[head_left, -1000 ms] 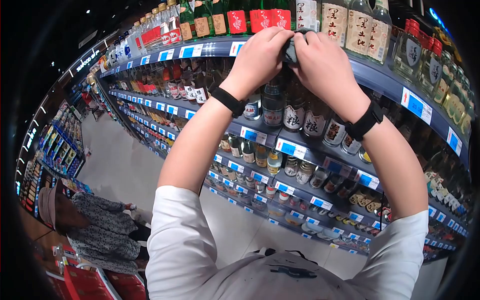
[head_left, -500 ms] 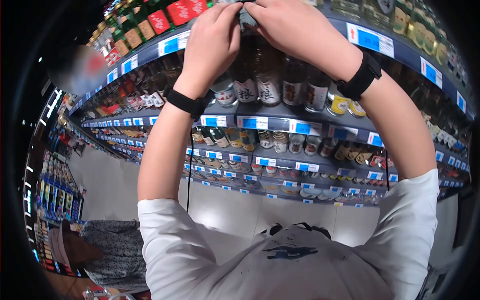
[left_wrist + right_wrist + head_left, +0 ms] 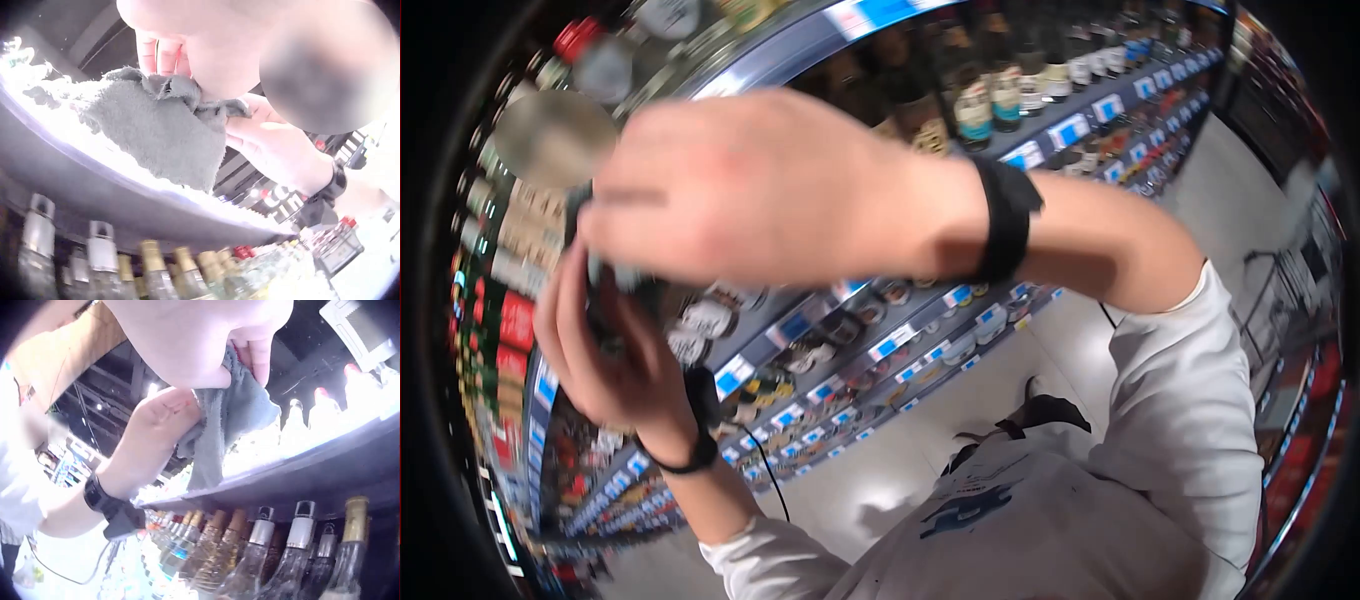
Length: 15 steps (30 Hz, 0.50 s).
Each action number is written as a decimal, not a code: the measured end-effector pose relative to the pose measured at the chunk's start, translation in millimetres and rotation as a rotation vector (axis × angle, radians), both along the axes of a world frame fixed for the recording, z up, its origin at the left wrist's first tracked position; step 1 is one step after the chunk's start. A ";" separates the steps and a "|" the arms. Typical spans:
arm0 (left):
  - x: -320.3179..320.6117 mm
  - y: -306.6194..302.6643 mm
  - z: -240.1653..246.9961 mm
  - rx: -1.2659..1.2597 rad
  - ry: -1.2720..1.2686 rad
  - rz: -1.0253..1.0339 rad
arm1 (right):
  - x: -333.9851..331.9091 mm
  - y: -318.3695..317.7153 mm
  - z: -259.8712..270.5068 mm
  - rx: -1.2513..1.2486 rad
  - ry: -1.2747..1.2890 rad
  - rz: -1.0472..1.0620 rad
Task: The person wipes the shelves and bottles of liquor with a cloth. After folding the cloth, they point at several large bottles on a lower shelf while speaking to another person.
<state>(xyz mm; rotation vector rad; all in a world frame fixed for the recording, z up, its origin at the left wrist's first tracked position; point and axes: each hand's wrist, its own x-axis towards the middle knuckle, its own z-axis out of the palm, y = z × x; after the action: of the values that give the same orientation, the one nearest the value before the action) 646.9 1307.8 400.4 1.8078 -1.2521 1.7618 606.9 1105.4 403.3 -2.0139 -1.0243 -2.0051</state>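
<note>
A grey cloth [image 3: 169, 131] hangs between the two hands, its lower part draped down over the shelf edge. In the left wrist view my left hand [image 3: 200, 37] grips its upper edge with curled fingers, and my right hand [image 3: 275, 144] pinches one corner. The right wrist view has the cloth [image 3: 234, 419] bunched between my right hand [image 3: 200, 337] and my left hand [image 3: 150, 434]. In the head view my right hand [image 3: 750, 190], blurred, covers most of the cloth; below it is my left hand [image 3: 605, 350], fingers bent.
Bottles with silver caps [image 3: 300, 531] stand under the shelf edge [image 3: 312, 456], close below the cloth. More bottles with red caps [image 3: 322, 400] stand on top. Shelves with price tags [image 3: 1070, 130] run off to the right, and a shopping cart [image 3: 1280, 300] stands beyond.
The head view has turned, so the shelves now slant and both hands appear further left. My right hand looks larger and nearer, above the left. Both still hold the cloth.
</note>
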 end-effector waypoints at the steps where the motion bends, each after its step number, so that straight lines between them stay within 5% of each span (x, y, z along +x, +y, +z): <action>1: -13.7 -5.2 -15.8 0.004 0.089 -0.091 | -20.7 -9.8 -15.1 0.024 0.040 0.018; 4: -58.0 -28.2 -83.0 0.174 0.455 -0.363 | -91.2 -49.4 -69.2 0.079 0.240 0.055; 10: -129.0 -149.1 -269.9 0.300 1.962 -0.698 | -218.6 -161.2 -227.6 0.328 1.107 -0.032; 11: -142.2 -173.1 -301.7 0.229 2.044 -0.818 | -240.2 -176.7 -248.5 0.402 1.155 -0.087; 15: -190.0 -265.7 -342.0 0.498 2.100 -0.779 | -319.9 -244.7 -309.9 0.699 1.264 -0.150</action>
<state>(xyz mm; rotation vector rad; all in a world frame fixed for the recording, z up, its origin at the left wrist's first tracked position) 456.9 1042.1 58.4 1.6252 -0.8805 -0.9960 286.9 860.7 93.5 -2.2293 0.0991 -0.5626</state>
